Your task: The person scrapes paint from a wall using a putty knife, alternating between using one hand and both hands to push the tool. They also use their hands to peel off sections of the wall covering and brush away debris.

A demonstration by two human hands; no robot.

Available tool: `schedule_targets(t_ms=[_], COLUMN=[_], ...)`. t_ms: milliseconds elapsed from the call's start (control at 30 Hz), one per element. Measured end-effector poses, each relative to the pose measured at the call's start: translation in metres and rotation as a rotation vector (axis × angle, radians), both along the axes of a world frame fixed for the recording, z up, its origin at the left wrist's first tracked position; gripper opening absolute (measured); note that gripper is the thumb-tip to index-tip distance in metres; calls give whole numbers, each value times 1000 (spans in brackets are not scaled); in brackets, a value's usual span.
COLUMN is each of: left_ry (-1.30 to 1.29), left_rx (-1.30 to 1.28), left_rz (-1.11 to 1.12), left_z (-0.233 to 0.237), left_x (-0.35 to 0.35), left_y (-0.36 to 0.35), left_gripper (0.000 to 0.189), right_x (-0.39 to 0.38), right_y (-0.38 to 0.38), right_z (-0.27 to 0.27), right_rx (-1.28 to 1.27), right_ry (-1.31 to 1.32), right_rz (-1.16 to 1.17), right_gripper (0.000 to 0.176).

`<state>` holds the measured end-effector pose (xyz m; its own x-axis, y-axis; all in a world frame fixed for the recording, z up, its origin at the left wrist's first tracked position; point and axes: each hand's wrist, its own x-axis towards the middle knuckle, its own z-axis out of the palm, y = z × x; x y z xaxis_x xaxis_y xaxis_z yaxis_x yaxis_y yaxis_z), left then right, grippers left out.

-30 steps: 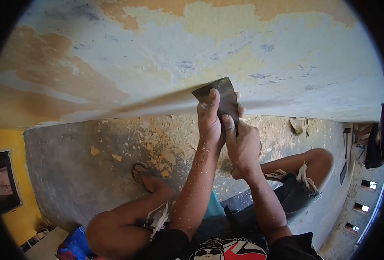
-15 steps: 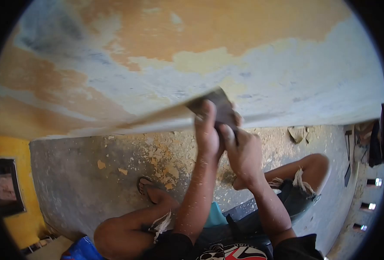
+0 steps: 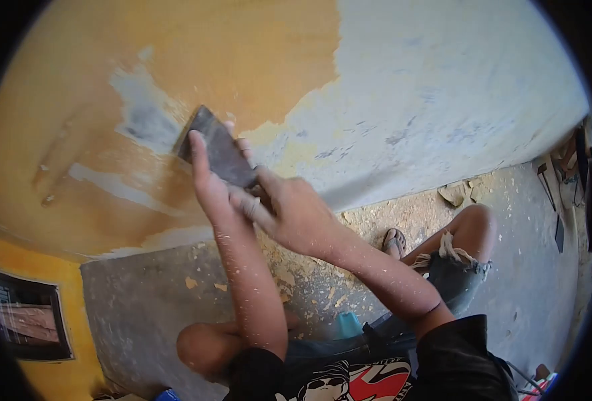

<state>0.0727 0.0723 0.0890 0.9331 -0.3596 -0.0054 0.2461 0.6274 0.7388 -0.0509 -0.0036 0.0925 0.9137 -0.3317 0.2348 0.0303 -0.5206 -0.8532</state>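
A broad, flat, dark scraper is tilted against the wall, its far edge at the border of orange paint and a bare whitish patch. My left hand grips it from the left, thumb stretched along the plate and fingertips showing past the right side. Close to the near end, my right hand is closed around the lower part; any handle is hidden by the fingers. Dust and small flakes speckle both forearms.
Peeled paint flakes litter the grey floor along the wall's foot. A turquoise object lies between my legs. At left is a yellow wall with a dark-framed opening. Dark items stand at far right.
Both hands and the scraper have moved left along the wall, from the whitish area to the orange paint. The view has turned left, and the left foot is tucked in.
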Motion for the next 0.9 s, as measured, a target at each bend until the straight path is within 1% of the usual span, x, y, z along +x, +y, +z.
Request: schedule_targets(t_ms=[33,67,133,167,200,267,300,333,400,467,533,567,600,633,667,700,733,800,833,867,900], left_ry=[-116,-141,-200,-219,-229,-555,-667,-670,-1068,-1054,-890,-870,-649,-442,-181,58,54,119,160,202,243], left_rx=[31,24,39,92,96,646,885,882,1462,1464,1460,1460,1193,920,657,386,377,408,420,432,444], left_rz=[136,139,-137,-137,-121,-690,-741,-715,-884,-964,-965,-934,-905,-859,-708,-554,-534,-352,-261,-170,-80], left_z=[17,31,54,50,61,82,81,79,71,54,29,8,-19,-48,-82,-105,-100,-117,-137,-136,-142], left_x=[-6,-15,-27,-21,-25,-37,-37,-39,-37,-45,-54,-58,-67,-81,-106,-127,-133,-188,-237,-246,-264], left_y=[0,3,16,17,26,52,64,82,122,178,234,268,305,328,345,357,356,334,344,318,310], left_gripper=[51,51,50,54,54,51,54,54,60,57,55,55,57,59,60,61,61,61,60,60,60], right_x=[-11,-23,-50,-66,-83,-112,-131,-151,-178,-208,-232,-240,-248,-251,-250,-247,-244,-238,-238,-236,-234], right_y=[4,1,-22,-35,-52,-84,-91,-97,-121,-124,-131,-134,-136,-146,-156,-163,-165,-159,-150,-140,-130], right_z=[10,20,32,39,47,54,73,92,92,97,95,91,81,65,44,20,-6,-59,-83,-105,-125], right_rx=[15,8,-9,-62,-115,-327,-311,-303,-246,-2,103,121,137,224,312,426,541,698,663,627,518], right_ry=[-75,-101,14,-10,-31,-156,-41,68,-131,-212,-231,-210,-190,-183,-177,-195,-204,-165,-97,-28,8], right_rz=[126,128,266,266,268,171,85,-3,-148,-302,-358,-390,-421,-424,-430,-428,-426,-352,-341,-329,-313], right_gripper=[31,31,28,25,22,20,21,23,28,29,25,24,24,25,27,29,32,34,34,34,30])
